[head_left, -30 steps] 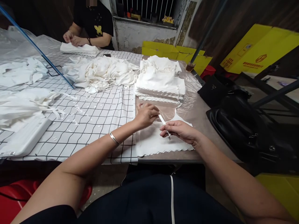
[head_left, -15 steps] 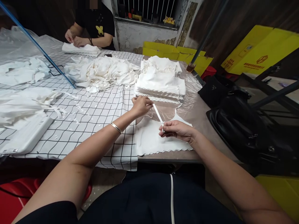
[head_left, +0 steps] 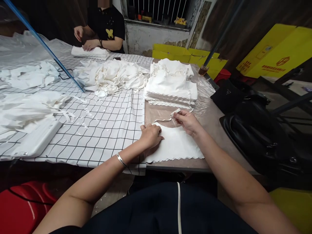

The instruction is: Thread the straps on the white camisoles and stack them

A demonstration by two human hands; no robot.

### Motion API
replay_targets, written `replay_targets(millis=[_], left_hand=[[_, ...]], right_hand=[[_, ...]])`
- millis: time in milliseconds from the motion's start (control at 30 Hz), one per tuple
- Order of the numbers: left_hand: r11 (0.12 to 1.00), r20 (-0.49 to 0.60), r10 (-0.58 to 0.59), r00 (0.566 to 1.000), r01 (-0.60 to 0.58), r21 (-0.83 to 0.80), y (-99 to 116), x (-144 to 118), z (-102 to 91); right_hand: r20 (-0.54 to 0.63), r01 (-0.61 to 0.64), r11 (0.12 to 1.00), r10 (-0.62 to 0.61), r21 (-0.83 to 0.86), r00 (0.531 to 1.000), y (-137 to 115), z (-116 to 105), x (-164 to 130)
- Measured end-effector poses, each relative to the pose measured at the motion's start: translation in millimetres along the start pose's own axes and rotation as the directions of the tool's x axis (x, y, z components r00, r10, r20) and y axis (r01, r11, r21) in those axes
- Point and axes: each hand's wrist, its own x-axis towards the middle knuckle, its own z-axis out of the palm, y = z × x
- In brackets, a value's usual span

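Our left hand lay flat with its fingers pressed down on the top left corner of a white cloth piece. Our right hand was just past it, and its fingers pinched a thin white strap that ran from the cloth piece. The cloth piece lay flat under both our hands, at the near edge of the brown table. Its wavy bottom edge was closest to us.

Just beyond our right hand sat a neat stack of white pieces. Beyond our left hand was a loose heap of white cloth on the checked sheet. Well to the right of our right hand lay a black bag. Far across the table, another person's hands rested on a folded white pile.
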Motion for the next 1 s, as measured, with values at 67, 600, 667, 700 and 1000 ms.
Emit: replay_targets(millis=[67, 600, 667, 700, 1000], left_hand=[[0.999, 0.019, -0.010, 1.000, 0.011, -0.053, 0, 3, 0.1], [0.963, -0.008, -0.006, 1.000, 0.004, -0.268, -2, -1, 2.8], [0.962, -0.002, -0.016, 1.000, 0.015, -0.272, -2, -2, 2.1], [0.962, 0.000, -0.020, 1.000, 0.019, -0.273, -2, -2, 2.0], [0.965, 0.003, -0.007, 1.000, 0.008, -0.263, -1, 2, 5.6]], right_hand=[[0.064, 0.001, 0.996, 0.005, -0.094, 0.998, 11, 4, -7], [0.328, 0.279, 0.810, -0.114, -0.516, 0.938, 38, 2, -34], [0.331, 0.294, 0.797, -0.127, -0.527, 0.935, 36, 3, -36], [0.328, 0.298, 0.792, -0.132, -0.533, 0.936, 35, 3, -37], [0.297, 0.294, 0.796, -0.151, -0.529, 0.943, 38, 14, -40]])
